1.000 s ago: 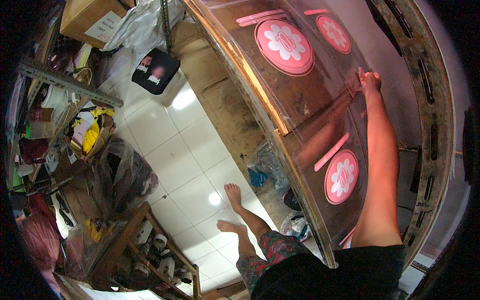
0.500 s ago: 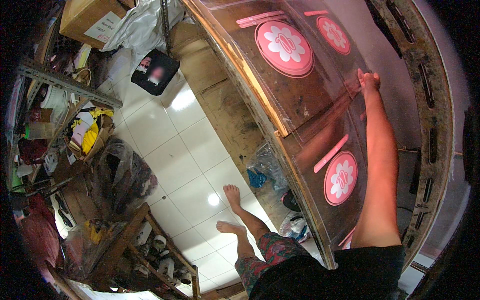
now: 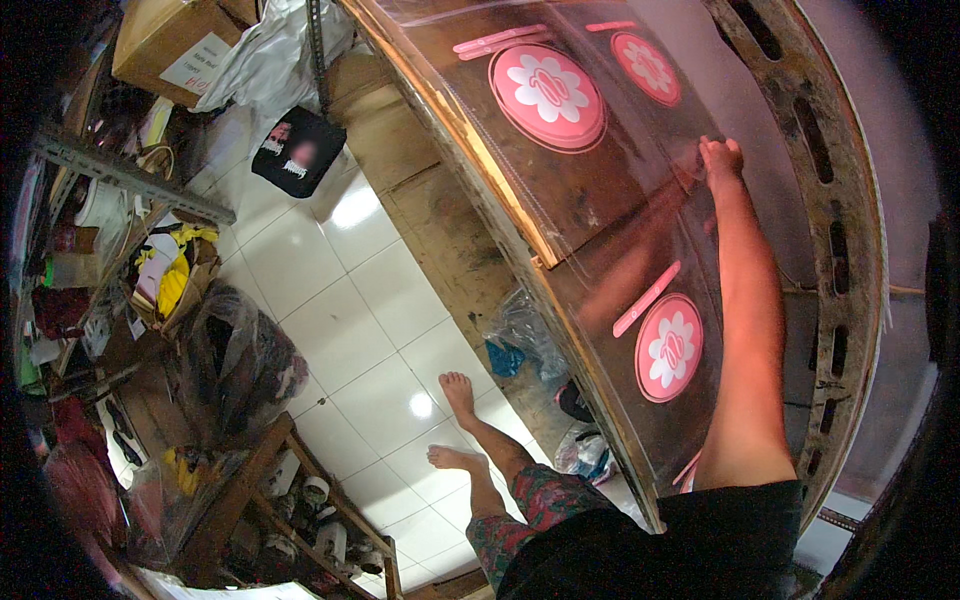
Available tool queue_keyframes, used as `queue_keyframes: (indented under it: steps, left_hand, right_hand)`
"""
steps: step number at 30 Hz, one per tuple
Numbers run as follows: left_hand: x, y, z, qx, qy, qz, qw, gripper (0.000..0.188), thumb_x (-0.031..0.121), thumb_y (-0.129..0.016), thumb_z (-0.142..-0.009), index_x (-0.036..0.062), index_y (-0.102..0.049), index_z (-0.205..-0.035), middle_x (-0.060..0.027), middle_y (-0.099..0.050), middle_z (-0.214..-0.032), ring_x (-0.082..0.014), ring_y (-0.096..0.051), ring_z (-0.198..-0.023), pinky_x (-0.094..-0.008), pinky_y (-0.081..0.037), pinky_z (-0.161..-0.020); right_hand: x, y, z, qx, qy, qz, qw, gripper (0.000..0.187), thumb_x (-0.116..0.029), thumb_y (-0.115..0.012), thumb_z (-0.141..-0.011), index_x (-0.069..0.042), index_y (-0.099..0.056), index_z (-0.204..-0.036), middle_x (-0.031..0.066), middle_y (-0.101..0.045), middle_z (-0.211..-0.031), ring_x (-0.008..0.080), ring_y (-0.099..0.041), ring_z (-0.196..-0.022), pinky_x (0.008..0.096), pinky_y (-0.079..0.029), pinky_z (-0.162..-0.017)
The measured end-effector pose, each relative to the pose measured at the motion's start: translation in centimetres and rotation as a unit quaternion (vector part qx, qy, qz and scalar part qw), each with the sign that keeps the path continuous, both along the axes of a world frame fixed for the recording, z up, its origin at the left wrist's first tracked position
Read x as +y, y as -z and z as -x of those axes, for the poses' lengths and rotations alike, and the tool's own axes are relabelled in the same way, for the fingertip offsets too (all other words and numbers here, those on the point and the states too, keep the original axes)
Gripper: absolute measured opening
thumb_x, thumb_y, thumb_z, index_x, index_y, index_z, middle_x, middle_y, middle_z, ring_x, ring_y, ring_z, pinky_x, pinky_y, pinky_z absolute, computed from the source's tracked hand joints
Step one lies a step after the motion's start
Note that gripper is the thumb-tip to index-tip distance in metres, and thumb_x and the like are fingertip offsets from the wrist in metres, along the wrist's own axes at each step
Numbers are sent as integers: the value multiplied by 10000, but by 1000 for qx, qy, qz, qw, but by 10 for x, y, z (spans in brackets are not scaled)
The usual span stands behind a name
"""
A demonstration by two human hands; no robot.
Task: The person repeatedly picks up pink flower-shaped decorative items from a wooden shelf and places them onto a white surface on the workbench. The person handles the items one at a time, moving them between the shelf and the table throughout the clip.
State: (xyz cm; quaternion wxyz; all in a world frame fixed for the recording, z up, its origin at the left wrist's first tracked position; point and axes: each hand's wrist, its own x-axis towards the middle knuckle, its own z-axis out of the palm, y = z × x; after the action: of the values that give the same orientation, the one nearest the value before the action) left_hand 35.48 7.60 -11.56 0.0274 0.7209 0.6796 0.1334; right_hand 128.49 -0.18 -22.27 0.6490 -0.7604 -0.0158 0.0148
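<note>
My right hand (image 3: 720,162) is at the far right edge of a long brown tabletop (image 3: 620,205), the arm stretched out straight. Its fingers are curled together at the edge of a clear plastic sheet (image 3: 655,225) spread over the table, and seem to pinch it. Pink round prints with a white flower shape show on the sheet: a large one (image 3: 548,97), a smaller one (image 3: 646,68) near the far edge, and one (image 3: 669,348) beside my forearm. Pink strips (image 3: 646,299) lie by them. My left hand is out of sight.
A slotted metal beam (image 3: 838,250) runs along the table's right. On the left are crowded shelves (image 3: 130,190), a cardboard box (image 3: 185,50), a black printed item (image 3: 298,152) on the white tiled floor (image 3: 320,275), and a wooden rack (image 3: 320,510). Plastic bags (image 3: 530,335) sit under the table's edge.
The whole view has shifted a little, so the table and arm appear slightly farther left. My right hand stays at the same spot on the sheet's edge.
</note>
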Motion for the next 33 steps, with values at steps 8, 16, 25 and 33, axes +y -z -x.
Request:
queue_keyframes:
  steps: [8,16,25,33]
  left_hand:
    - [1,3,-5,12,9,-48,999,615,467,-480,-980,-48,-479,-1315,-304,-421,-1372,-426,-452,-1232,-570,-373,-1008]
    - [10,-12,-23,106,38,-48,993,558,420,-464,-1021,-45,-496,-1330,-263,-471,-1344,-390,-505,-1205,-523,-432,-995]
    - [10,-18,-16,56,-1,10,998,560,416,-539,-981,-12,-489,-1338,-285,-455,-1351,-448,-452,-1244,-561,-390,-1018]
    - [-13,14,34,-146,-17,-5,989,596,210,-598,-877,-21,-429,-1400,-278,-263,-1516,-425,-263,-1421,-542,-215,-1158]
  right_hand:
    - [-2,16,-7,-32,60,127,989,689,28,-536,-880,58,-215,-1489,181,-575,-1140,239,-612,-996,304,-509,-834]
    - [-22,22,-12,-61,73,208,974,668,-95,-669,-839,65,-366,-1413,188,-565,-1204,262,-592,-1051,358,-481,-906]
    - [3,4,93,-276,110,428,853,549,-186,-650,-884,31,-478,-1358,204,-554,-1332,368,-541,-1222,414,-383,-1074]
    - [57,-55,388,-47,-248,-69,965,310,-140,-535,-1006,14,-542,-1275,122,-636,-1173,212,-642,-1074,342,-530,-919]
